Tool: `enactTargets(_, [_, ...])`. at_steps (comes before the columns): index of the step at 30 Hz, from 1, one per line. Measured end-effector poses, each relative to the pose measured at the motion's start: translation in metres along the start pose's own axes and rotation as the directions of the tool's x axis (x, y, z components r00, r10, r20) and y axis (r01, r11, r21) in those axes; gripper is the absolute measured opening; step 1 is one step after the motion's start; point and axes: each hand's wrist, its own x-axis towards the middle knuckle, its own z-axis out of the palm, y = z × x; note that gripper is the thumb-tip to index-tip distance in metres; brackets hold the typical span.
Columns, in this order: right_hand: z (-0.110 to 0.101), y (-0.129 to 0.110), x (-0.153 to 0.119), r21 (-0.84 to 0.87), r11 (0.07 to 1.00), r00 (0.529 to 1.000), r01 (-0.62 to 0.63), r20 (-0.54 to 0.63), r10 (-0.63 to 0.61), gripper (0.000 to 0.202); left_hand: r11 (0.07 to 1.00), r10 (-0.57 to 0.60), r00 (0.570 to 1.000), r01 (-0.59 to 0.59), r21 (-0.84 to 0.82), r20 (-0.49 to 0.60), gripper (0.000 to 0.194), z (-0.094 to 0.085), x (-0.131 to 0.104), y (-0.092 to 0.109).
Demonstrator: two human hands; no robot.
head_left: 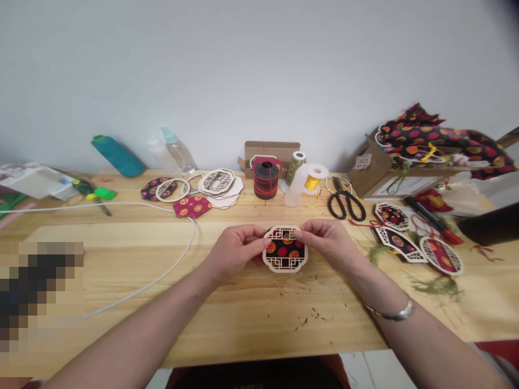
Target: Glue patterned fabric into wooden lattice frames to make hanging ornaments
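Observation:
Both hands hold a wooden lattice frame backed with black floral fabric (285, 249), a little above the table's middle. My left hand (239, 248) pinches its left edge, thumb on the front and fingers curled behind. At the upper right edge, my right hand (324, 237) grips it between thumb and fingers. The frame's front faces me, with fretwork strips along its top and bottom. Its back is hidden. A spool of black and red cord (266, 180) stands beyond it, near a spool of yellow thread (314, 181).
Black-handled scissors (345, 201) lie behind my right hand. Finished fabric ornaments (440, 255) and a cardboard box (389, 167) are at right. A white cable (188, 246) curves across the left side. Wooden cutouts (221, 186), a teal thread cone (117, 155) and clear bottles (178, 151) stand along the back.

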Motion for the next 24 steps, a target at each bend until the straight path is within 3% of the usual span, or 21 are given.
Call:
enactTargets(10, [0.0028,0.0016,-0.0009,0.019,1.000,1.000,-0.009,0.020,0.009,0.029,0.995,-0.023,0.994,0.033,-0.090,0.108,0.033,0.0021,-0.0004,-0.0041])
enactTargets(16, [0.0050,0.0033,-0.0002,0.042,0.999,1.000,-0.012,0.020,0.012,0.029,0.999,0.034,0.996,-0.033,-0.005,0.084,0.028,0.0032,-0.0011,-0.0063])
enactTargets(20, [0.0041,0.0047,0.0007,0.046,0.999,1.000,-0.006,0.023,0.005,0.026,0.999,0.048,0.994,-0.048,-0.011,0.096,0.028,0.0017,0.0000,-0.0071])
enactTargets(24, [0.0020,0.0059,0.0011,0.108,0.994,0.997,0.021,0.076,-0.030,0.032,0.997,0.035,0.999,-0.032,-0.065,0.036,0.028,0.0002,0.0018,-0.0066])
